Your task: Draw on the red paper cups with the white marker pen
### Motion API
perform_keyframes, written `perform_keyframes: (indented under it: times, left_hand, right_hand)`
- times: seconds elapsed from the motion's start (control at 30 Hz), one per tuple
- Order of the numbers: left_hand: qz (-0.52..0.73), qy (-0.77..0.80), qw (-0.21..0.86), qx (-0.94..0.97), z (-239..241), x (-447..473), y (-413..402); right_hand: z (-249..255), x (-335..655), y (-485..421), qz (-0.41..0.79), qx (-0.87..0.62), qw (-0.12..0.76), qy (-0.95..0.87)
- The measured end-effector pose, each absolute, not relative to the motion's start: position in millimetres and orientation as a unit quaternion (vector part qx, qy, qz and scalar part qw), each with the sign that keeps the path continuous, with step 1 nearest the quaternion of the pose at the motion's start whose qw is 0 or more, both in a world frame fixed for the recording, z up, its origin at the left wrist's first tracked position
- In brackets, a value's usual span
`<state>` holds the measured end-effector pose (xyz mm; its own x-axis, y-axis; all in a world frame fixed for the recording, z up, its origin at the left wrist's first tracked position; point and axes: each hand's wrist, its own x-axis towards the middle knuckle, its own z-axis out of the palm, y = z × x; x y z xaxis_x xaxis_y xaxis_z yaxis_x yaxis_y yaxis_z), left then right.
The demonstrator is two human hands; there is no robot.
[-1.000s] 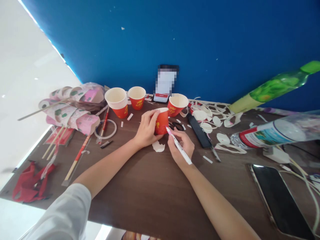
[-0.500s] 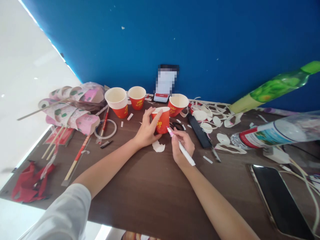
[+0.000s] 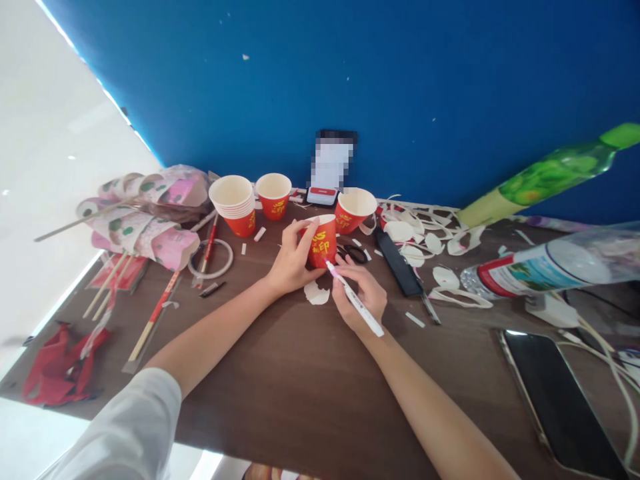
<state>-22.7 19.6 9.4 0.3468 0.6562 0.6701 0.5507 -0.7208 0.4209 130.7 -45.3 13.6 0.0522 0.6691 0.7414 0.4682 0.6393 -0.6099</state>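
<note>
My left hand (image 3: 293, 261) is wrapped round a red paper cup (image 3: 323, 241) with gold print, standing upright on the brown table (image 3: 280, 387). My right hand (image 3: 361, 297) pinches a white pen (image 3: 356, 301) with a pink tip. The pen's tip touches the cup's lower front. A white paper scrap (image 3: 317, 293) lies just in front of the cup, between my hands.
A stack of red cups (image 3: 235, 202), two single cups (image 3: 273, 193) (image 3: 355, 207), black scissors (image 3: 354, 253) and a propped phone (image 3: 331, 165) stand behind. Rolled pink paper (image 3: 145, 230) and chopsticks (image 3: 153, 317) lie left. Paper cuttings (image 3: 425, 237), bottles (image 3: 543, 267) and a flat phone (image 3: 560, 400) lie right.
The cup has turned in my left hand, so more gold print faces me. My right hand shifted the pen tip left, from the cup's right side to its lower front.
</note>
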Motion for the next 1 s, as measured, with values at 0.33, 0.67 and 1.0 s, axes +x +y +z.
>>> perform_keyframes:
  times: [0.33,0.67,1.0]
  left_hand:
    - [0.437,0.362,0.041,0.822,6.8,-23.4,20.7]
    - [0.438,0.358,0.031,0.824,8.7,-23.1,20.1]
    - [0.437,0.361,0.036,0.823,8.8,-23.1,19.9]
  right_hand:
    - [11.8,130.1,-43.7,0.078,-0.425,0.59,-0.682]
    - [12.1,129.3,-45.5,0.099,-0.451,0.601,-0.653]
    - [10.9,129.6,-44.8,0.105,-0.47,0.595,-0.644]
